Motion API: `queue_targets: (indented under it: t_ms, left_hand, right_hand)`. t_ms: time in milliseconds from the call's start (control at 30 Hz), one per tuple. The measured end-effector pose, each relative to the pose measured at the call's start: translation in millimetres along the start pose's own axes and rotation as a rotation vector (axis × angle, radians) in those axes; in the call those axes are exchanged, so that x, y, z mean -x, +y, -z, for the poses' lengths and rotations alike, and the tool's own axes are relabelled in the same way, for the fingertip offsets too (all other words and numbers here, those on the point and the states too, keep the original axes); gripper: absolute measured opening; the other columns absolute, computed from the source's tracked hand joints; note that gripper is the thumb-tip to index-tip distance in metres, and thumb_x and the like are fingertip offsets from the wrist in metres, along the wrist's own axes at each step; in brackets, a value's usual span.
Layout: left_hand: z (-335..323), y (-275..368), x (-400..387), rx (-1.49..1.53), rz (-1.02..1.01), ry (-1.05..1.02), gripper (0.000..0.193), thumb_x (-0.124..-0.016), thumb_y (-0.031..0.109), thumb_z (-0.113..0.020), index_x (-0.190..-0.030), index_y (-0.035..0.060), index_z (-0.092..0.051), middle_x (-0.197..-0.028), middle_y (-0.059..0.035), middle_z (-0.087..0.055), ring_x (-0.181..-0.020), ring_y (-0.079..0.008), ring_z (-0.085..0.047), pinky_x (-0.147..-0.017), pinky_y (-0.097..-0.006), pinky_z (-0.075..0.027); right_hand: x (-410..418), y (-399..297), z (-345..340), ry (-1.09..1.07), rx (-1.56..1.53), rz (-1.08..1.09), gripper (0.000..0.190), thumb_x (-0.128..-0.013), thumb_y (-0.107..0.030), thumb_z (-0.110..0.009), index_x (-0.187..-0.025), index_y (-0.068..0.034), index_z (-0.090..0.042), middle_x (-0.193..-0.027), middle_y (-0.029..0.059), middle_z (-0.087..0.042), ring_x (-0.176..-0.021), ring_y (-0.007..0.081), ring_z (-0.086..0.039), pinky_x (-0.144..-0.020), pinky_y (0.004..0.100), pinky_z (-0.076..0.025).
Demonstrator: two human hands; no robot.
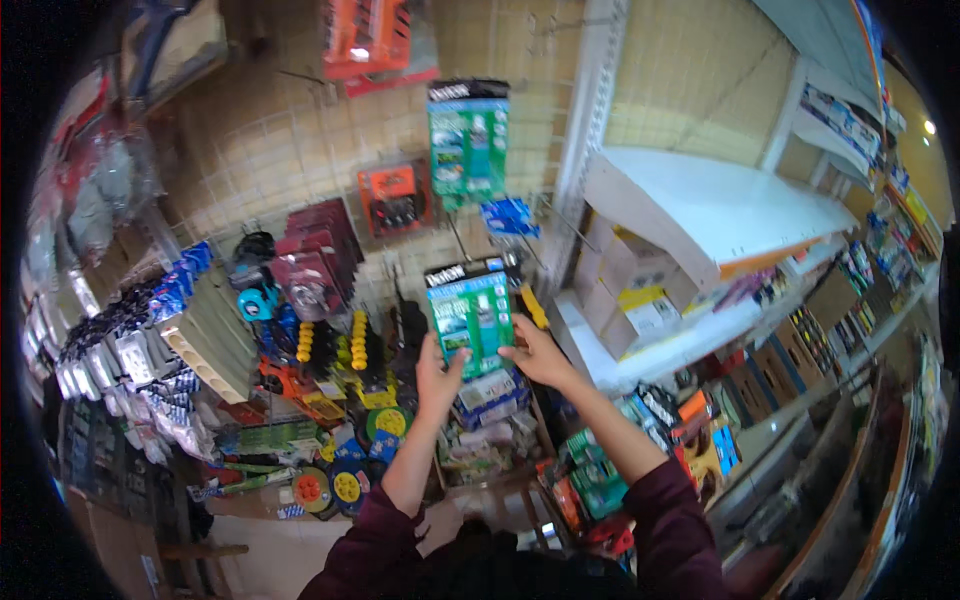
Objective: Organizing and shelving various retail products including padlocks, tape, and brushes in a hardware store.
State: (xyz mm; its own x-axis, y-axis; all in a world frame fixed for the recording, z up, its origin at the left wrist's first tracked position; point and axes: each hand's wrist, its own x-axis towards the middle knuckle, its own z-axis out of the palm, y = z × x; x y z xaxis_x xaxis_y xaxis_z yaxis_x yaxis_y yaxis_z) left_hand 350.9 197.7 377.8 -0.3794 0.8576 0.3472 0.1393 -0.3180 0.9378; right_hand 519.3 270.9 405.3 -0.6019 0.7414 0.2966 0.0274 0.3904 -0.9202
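Both hands hold a green blister-card package (471,319) with a black and blue top, upright in front of the wire grid wall. My left hand (441,375) grips its lower left edge, thumb on the front. On the lower right edge lies my right hand (536,351), its thumb also on the front. Above it a similar green package (469,142) hangs on the grid. A metal hook (459,236) sticks out between the two packages, beside a small blue packet (510,217).
Dark red packages (315,262) and an orange-carded package (392,199) hang to the left. White shelves (720,202) with cartons stand at right. Below the hands are boxes (491,397) and green and orange packages (600,480). Bare hooks stick out from the grid.
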Motion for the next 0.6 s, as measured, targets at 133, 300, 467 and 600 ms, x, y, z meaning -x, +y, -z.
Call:
queue_targets:
  t_ms: [133,300,467,600]
  left_hand:
    - [-11.5,26.3,23.6,0.152,0.093,-0.131,0.031,-0.080,0.002,-0.056,-0.107,0.0012,-0.039,-0.091,-0.0100,-0.059,-0.080,-0.0142,-0.060,-0.065,-0.0231,-0.047]
    - [-24.9,34.5,65.3,0.214,0.156,-0.272,0.033,-0.081,0.002,-0.055,-0.109,0.0018,-0.037,-0.093,-0.0110,-0.060,-0.081,-0.0139,-0.059,-0.067,-0.0230,-0.046]
    - [-43.6,42.2,106.2,0.129,0.152,-0.319,0.034,-0.079,-0.002,-0.054,-0.108,0.0005,-0.038,-0.093,-0.0112,-0.059,-0.082,-0.0147,-0.059,-0.067,-0.0233,-0.046]
    - [-48.8,45.1,129.4,0.101,0.176,-0.383,0.031,-0.078,-0.004,-0.052,-0.106,0.0007,-0.040,-0.094,-0.0113,-0.058,-0.084,-0.0153,-0.059,-0.069,-0.0245,-0.046]
  right_hand:
    - [50.5,-61.6,41.1,-0.147,0.256,-0.068,0.044,-0.081,-0.010,-0.055,-0.120,-0.003,-0.036,-0.093,0.0131,-0.056,-0.086,0.0193,-0.056,-0.075,0.0300,-0.044]
    - [148.8,-103.2,92.1,-0.122,0.434,-0.133,0.040,-0.080,-0.015,-0.056,-0.116,-0.002,-0.043,-0.100,0.0147,-0.056,-0.090,0.0244,-0.056,-0.080,0.0327,-0.044]
    - [250.8,-96.8,118.9,0.031,0.877,-0.425,0.039,-0.077,-0.019,-0.059,-0.109,-0.001,-0.047,-0.100,0.0169,-0.055,-0.092,0.0305,-0.054,-0.080,0.0356,-0.043]
    - [288.5,-58.9,125.2,0.254,0.914,-0.395,0.041,-0.075,-0.021,-0.061,-0.107,0.000,-0.048,-0.099,0.0181,-0.054,-0.091,0.0320,-0.053,-0.078,0.0370,-0.043]
